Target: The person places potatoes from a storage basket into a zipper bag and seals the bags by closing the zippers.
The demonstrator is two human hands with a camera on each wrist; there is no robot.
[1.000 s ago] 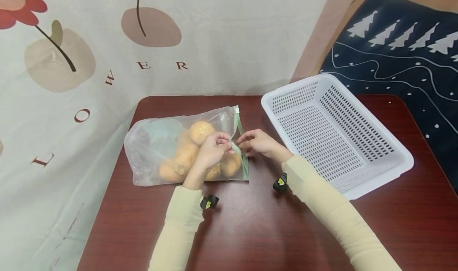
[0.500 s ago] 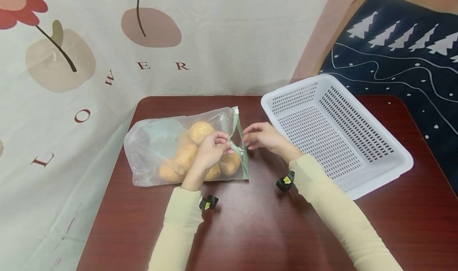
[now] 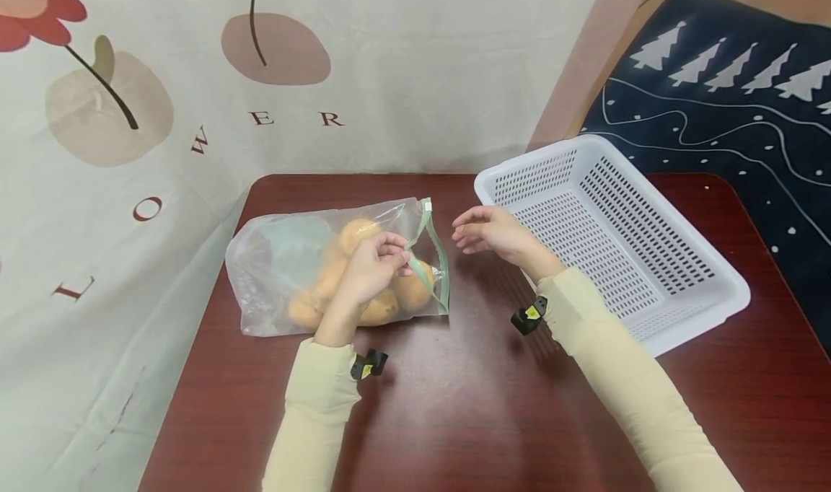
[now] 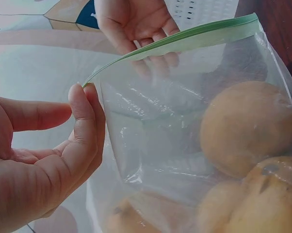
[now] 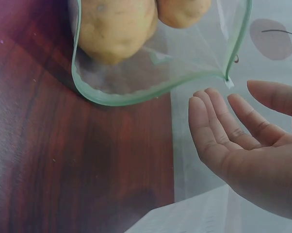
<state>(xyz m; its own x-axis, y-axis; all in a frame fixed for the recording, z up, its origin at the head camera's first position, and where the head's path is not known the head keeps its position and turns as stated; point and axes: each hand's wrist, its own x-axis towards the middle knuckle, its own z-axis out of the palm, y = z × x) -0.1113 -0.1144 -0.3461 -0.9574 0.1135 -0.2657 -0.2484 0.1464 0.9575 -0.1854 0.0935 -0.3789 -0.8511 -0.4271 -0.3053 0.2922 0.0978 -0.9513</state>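
Note:
A clear slider bag (image 3: 273, 283) with a green zip strip lies on its side, its mouth parted and facing right. Inside are several rounded, yellow-brown, potato-like pieces (image 5: 114, 29). My left hand (image 3: 373, 265) holds the bag's upper lip at the green strip, fingertips right at its edge in the left wrist view. To the right of the mouth, my right hand (image 3: 496, 234) hovers apart from the bag, fingers relaxed and holding nothing. In the right wrist view its fingertips are near the white slider (image 5: 229, 83) at the strip's corner.
A white perforated plastic basket (image 3: 662, 214) sits at the right of the dark red table (image 3: 454, 405), just behind my right hand. A printed cloth (image 3: 415, 66) hangs along the table's back and left sides.
My right hand has let go of the green strip and moved away, right and toward the back. My left hand has shifted slightly left with the lip, and the bag's mouth gapes wider.

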